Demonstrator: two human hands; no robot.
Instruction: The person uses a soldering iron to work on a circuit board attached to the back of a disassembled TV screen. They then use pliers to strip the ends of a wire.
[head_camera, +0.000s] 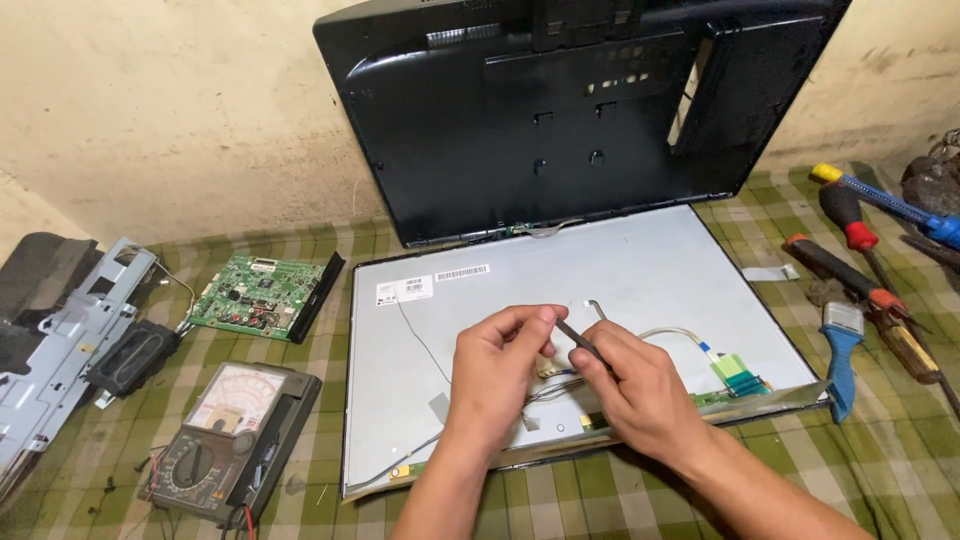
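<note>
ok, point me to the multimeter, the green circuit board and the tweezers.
multimeter (232, 440), head view, on its dial face.
green circuit board (255, 292), head view, middle of the board.
tweezers (580, 340), head view, on the shaft between the two hands.

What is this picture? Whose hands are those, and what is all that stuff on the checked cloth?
The picture comes from a camera worn on a person's head, looking down at their own two bare hands. There is no robot here. The left hand and the right hand meet over a flat grey screen panel, the inside of a monitor lying face down. The right hand holds a thin dark tool, and the left hand pinches near its tip, close to some thin wires. Behind, the black back cover leans against the wall. On the green checked cloth lie a green circuit board, a meter with a dial, a grey metal bracket, and, on the right, screwdrivers and a small blue brush.
</note>
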